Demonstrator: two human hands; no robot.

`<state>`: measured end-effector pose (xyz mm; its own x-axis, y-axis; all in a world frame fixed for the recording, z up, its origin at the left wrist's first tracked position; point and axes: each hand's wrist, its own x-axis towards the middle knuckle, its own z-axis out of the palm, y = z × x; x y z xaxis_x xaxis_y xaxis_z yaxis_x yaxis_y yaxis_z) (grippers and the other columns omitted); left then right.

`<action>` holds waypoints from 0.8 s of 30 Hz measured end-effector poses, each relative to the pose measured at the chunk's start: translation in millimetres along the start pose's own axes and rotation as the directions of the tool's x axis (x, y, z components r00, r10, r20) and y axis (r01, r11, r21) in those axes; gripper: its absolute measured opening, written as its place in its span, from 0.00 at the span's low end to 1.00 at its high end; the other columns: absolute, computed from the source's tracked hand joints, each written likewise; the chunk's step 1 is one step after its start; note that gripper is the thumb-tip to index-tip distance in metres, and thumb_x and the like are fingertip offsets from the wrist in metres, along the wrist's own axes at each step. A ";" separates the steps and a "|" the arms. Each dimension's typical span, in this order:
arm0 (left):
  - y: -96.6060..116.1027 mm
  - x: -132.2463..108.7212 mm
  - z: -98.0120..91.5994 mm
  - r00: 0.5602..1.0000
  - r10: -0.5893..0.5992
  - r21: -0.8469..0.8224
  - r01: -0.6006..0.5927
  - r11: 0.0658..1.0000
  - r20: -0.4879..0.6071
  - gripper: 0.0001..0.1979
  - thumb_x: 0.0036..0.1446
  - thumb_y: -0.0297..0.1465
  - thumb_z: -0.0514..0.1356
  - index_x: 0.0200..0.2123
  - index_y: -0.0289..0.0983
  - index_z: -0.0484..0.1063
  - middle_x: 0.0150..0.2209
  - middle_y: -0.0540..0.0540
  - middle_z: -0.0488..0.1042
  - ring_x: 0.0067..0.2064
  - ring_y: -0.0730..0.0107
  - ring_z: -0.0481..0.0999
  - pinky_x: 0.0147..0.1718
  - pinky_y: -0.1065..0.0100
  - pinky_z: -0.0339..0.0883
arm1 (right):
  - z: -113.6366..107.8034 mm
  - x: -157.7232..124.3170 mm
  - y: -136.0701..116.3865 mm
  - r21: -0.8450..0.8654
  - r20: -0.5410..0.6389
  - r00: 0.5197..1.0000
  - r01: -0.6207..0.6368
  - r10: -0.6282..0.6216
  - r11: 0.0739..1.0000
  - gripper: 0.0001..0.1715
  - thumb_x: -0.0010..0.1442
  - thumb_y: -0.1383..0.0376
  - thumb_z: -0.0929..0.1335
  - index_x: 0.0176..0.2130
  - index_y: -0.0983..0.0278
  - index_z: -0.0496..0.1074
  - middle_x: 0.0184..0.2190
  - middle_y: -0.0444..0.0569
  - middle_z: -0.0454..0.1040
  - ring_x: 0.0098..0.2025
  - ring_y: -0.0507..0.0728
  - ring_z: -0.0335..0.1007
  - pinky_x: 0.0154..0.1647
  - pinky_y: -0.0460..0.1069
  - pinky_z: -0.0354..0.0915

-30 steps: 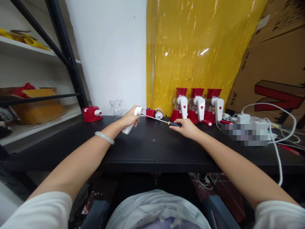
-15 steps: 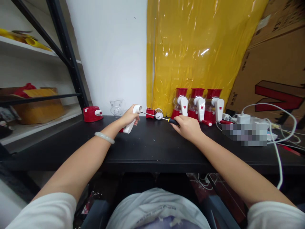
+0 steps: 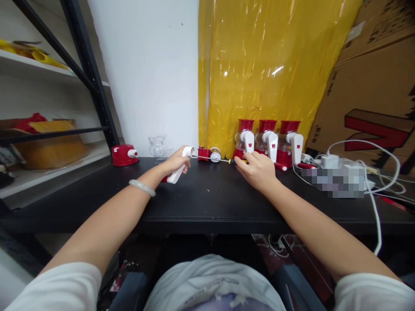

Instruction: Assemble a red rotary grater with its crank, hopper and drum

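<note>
My left hand [image 3: 177,161] is closed round a white crank handle [image 3: 177,173] with a red grip at its lower end. The handle's round, hollow end faces right. In my right hand [image 3: 257,169] is a screwdriver [image 3: 232,162] with a black and yellow handle, held about level. Its long thin shaft points left and the tip reaches the handle's round end; whether it sits inside I cannot tell. Behind the shaft stand a small red part [image 3: 203,154] and a metal-and-white drum [image 3: 215,155]. A clear plastic housing [image 3: 157,147] is behind my left hand.
Three red-and-white rotary graters [image 3: 267,140] stand in a row at the back right. A red base [image 3: 124,155] sits at the back left. White cables and a power strip [image 3: 330,162] lie at the right. A black shelf post [image 3: 92,73] rises at the left.
My right hand has turned on the screwdriver, its fingers now raised higher. The screwdriver lies flatter, and the handle's round end has dipped slightly.
</note>
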<state>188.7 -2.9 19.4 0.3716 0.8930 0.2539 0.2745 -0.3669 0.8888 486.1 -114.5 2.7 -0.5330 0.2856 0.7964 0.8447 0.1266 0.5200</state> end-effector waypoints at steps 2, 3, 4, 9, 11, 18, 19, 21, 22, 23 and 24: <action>0.0 0.4 0.1 1.000 -0.002 -0.013 0.002 1.000 -0.004 0.32 0.38 0.21 0.53 0.51 0.39 0.55 0.21 0.56 0.66 0.15 0.72 0.67 0.15 0.72 0.61 | -0.1 -0.2 0.2 0.001 -0.026 1.000 0.010 -0.010 1.000 0.13 0.66 0.66 0.63 0.44 0.61 0.76 0.31 0.49 0.74 0.31 0.54 0.58 0.31 0.51 0.47; -0.2 0.7 0.0 1.000 -0.003 -0.017 0.003 1.000 -0.005 0.32 0.38 0.21 0.53 0.51 0.39 0.55 0.22 0.56 0.66 0.15 0.72 0.67 0.15 0.72 0.61 | -0.2 -0.2 0.2 0.003 -0.031 0.999 0.015 -0.015 1.000 0.13 0.66 0.65 0.63 0.43 0.61 0.76 0.30 0.49 0.74 0.31 0.54 0.58 0.31 0.51 0.47; -0.5 1.0 -0.1 1.000 -0.005 -0.018 0.004 1.000 -0.004 0.32 0.38 0.21 0.53 0.51 0.39 0.55 0.22 0.56 0.66 0.15 0.72 0.67 0.15 0.72 0.61 | -0.3 -0.2 0.2 0.007 -0.027 0.999 0.018 -0.017 1.000 0.13 0.66 0.64 0.62 0.42 0.61 0.77 0.30 0.49 0.74 0.31 0.54 0.59 0.31 0.51 0.46; -0.9 0.2 0.7 1.000 -0.008 -0.006 0.008 1.000 -0.010 0.33 0.38 0.20 0.53 0.51 0.40 0.55 0.21 0.56 0.66 0.15 0.72 0.67 0.15 0.72 0.61 | 1.1 -1.2 0.4 0.065 0.090 0.996 -0.007 0.001 0.998 0.18 0.68 0.60 0.60 0.40 0.62 0.76 0.30 0.50 0.73 0.32 0.54 0.61 0.29 0.50 0.46; 0.3 -1.1 1.4 1.000 -0.023 0.005 0.023 1.000 -0.009 0.32 0.38 0.20 0.52 0.51 0.40 0.55 0.21 0.56 0.65 0.15 0.71 0.67 0.14 0.72 0.61 | 3.2 -2.3 0.1 0.094 0.135 0.991 -0.026 0.013 0.995 0.19 0.69 0.59 0.59 0.40 0.63 0.76 0.31 0.51 0.74 0.33 0.54 0.63 0.29 0.50 0.47; 3.9 -2.9 1.0 0.999 -0.021 0.052 0.022 0.998 -0.025 0.31 0.40 0.19 0.52 0.50 0.41 0.56 0.21 0.56 0.65 0.16 0.72 0.67 0.15 0.73 0.61 | 9.7 -5.0 -3.3 0.190 0.304 0.946 -0.174 0.110 0.966 0.22 0.68 0.53 0.59 0.43 0.63 0.75 0.34 0.50 0.75 0.34 0.55 0.69 0.26 0.49 0.47; 3.7 -3.2 0.9 0.999 -0.029 0.072 0.030 0.997 -0.021 0.30 0.40 0.19 0.52 0.50 0.41 0.56 0.21 0.56 0.65 0.16 0.72 0.67 0.15 0.73 0.62 | 9.8 -5.1 -3.4 0.195 0.314 0.943 -0.181 0.113 0.964 0.23 0.68 0.52 0.59 0.43 0.63 0.75 0.34 0.50 0.75 0.35 0.55 0.69 0.26 0.49 0.48; 2.7 -3.8 1.1 0.998 -0.058 0.128 0.059 0.990 -0.009 0.30 0.41 0.19 0.53 0.50 0.42 0.57 0.21 0.56 0.65 0.16 0.72 0.67 0.16 0.73 0.63 | 9.9 -5.3 -3.5 0.210 0.331 0.937 -0.186 0.109 0.960 0.22 0.68 0.52 0.59 0.44 0.63 0.76 0.34 0.51 0.75 0.35 0.55 0.70 0.27 0.48 0.50; 2.2 -4.2 1.2 0.997 -0.073 0.157 0.073 0.985 -0.007 0.29 0.42 0.19 0.53 0.50 0.42 0.57 0.21 0.56 0.65 0.17 0.72 0.68 0.17 0.73 0.63 | 10.1 -5.4 -3.5 0.221 0.342 0.933 -0.194 0.110 0.956 0.22 0.68 0.52 0.60 0.43 0.63 0.76 0.34 0.51 0.76 0.35 0.56 0.71 0.27 0.48 0.51; 1.6 -4.5 1.4 0.997 -0.081 0.181 0.081 0.980 -0.006 0.29 0.42 0.20 0.53 0.51 0.42 0.57 0.21 0.56 0.65 0.17 0.72 0.68 0.17 0.73 0.64 | 10.6 -5.5 -3.6 0.236 0.355 0.928 -0.208 0.115 0.949 0.22 0.67 0.52 0.60 0.43 0.63 0.76 0.34 0.51 0.76 0.35 0.56 0.71 0.27 0.48 0.52; 1.2 -4.7 1.4 0.997 -0.081 0.196 0.081 0.977 -0.008 0.29 0.43 0.20 0.54 0.51 0.42 0.57 0.21 0.56 0.65 0.17 0.72 0.68 0.17 0.73 0.64 | 11.2 -5.6 -3.6 0.256 0.367 0.922 -0.229 0.125 0.939 0.22 0.67 0.52 0.61 0.43 0.62 0.76 0.34 0.51 0.76 0.35 0.56 0.72 0.28 0.48 0.54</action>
<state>188.5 -7.8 18.7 0.3407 0.9220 0.1841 0.4720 -0.3370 0.8147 486.6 -105.9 -7.1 -0.3682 0.6277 0.6858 0.9277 0.2967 0.2265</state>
